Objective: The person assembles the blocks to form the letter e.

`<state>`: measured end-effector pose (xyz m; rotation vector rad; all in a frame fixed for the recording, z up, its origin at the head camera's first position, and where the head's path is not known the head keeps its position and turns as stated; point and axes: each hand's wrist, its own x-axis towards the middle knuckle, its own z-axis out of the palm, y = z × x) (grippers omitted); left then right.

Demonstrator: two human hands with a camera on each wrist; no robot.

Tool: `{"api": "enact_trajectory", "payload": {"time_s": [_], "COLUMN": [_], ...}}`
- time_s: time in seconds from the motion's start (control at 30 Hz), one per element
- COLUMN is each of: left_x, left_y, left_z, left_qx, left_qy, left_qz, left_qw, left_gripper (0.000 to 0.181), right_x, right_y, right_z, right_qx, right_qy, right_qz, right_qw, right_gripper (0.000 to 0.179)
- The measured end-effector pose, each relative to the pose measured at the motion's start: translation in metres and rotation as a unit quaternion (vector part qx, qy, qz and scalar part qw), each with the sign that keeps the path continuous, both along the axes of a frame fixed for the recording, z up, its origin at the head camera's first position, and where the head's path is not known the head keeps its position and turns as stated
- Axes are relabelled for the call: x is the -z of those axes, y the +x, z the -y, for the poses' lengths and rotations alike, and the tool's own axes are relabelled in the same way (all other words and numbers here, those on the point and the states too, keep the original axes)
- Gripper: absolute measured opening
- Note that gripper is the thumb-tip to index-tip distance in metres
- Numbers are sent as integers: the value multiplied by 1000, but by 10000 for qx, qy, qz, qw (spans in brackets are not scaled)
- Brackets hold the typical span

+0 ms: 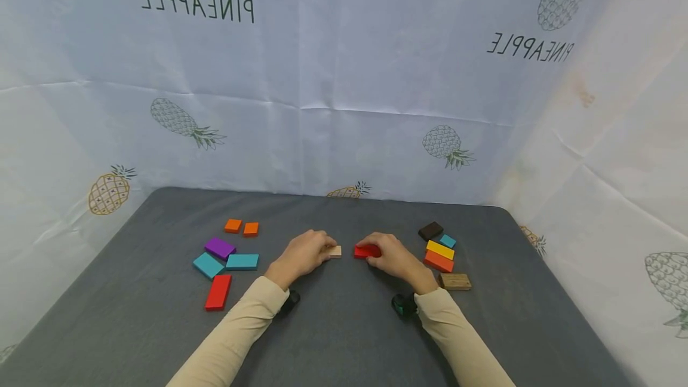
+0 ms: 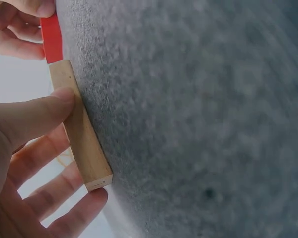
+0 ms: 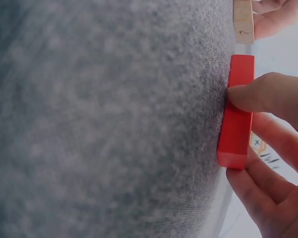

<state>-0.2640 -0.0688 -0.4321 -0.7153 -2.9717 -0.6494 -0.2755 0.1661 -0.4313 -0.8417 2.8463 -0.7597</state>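
Observation:
My left hand (image 1: 305,254) grips a plain light-wood block (image 2: 84,129) low over the grey cloth, thumb on the near side and fingers behind it. Opposite it, my right hand (image 1: 395,257) holds a red block (image 3: 238,114) the same way, its thumb across the near face. Both blocks lie flat and lengthwise, roughly in line, and the head view shows a short gap between their facing ends. The fingers behind each block are partly hidden in the head view.
On the left of the grey table (image 1: 333,339) lie two orange blocks (image 1: 233,226), a purple block (image 1: 220,248), two teal blocks (image 1: 242,262) and a red block (image 1: 218,292). At right are dark brown (image 1: 430,231), small teal, yellow (image 1: 440,249), orange-red and brown wood blocks (image 1: 455,282).

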Motion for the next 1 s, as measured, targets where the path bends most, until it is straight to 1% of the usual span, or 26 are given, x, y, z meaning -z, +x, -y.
{"api": "enact_trajectory", "payload": {"time_s": [0.17, 0.3, 0.43, 0.53, 0.67, 0.7, 1.0], "left_x": [1, 0, 0, 0, -1, 0, 0], "left_y": [-1, 1, 2, 2, 2, 2, 2], "left_z": [-3, -5, -6, -7, -9, -9, -13], "left_qx": [157, 273, 383, 404, 377, 379, 333], "left_qy": [-38, 9, -46, 14, 202, 218, 114], "left_qz": [-64, -107, -397, -435, -169, -145, -128], "left_qw": [9998, 9996, 9985, 9982, 9989, 9989, 9993], "left_gripper": [26, 26, 25, 24, 25, 25, 24], "right_x": [2, 3, 4, 4, 3, 3, 5], "right_y": [-1, -1, 0, 0, 1, 2, 3], "right_z": [2, 3, 4, 5, 6, 6, 6], "right_qx": [-44, -89, -86, -140, -249, -268, -346], "right_qy": [-16, -29, -66, -104, -151, -172, -238], "right_qz": [-66, -110, -95, -116, -174, -183, -241], "right_qw": [10000, 9999, 9999, 9998, 9994, 9993, 9988], "right_gripper": [32, 32, 31, 31, 30, 30, 30]}}
